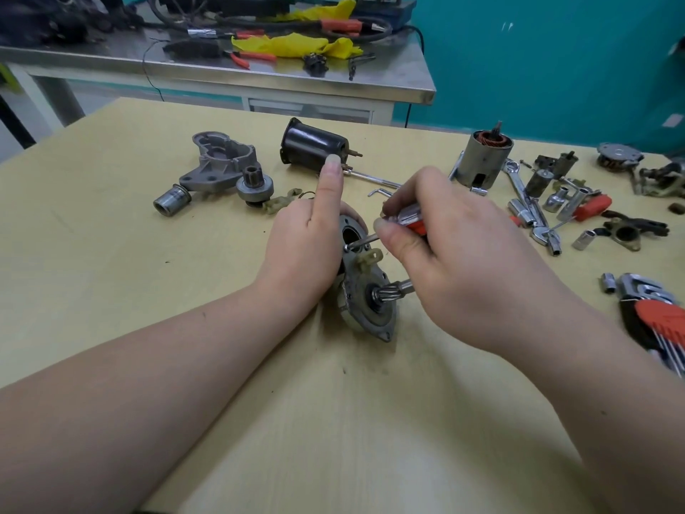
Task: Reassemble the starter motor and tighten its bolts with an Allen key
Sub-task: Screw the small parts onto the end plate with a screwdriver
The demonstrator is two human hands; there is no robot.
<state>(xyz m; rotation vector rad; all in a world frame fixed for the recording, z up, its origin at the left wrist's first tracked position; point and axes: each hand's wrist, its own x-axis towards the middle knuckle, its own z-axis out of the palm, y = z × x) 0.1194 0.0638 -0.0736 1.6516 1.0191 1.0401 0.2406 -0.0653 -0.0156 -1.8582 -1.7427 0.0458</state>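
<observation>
Motor plate (367,291) mid-table; parts crowd far and right edges.

Bare counter (111,254) lies open on the near and left sides of the motor assembly (365,291), giving clear passage. Behind it, an aluminium housing (218,163), a drive gear (255,186) and a black casing (313,150) block the way. Sockets and wrenches (537,209) and an Allen key set (656,320) crowd the right.
</observation>
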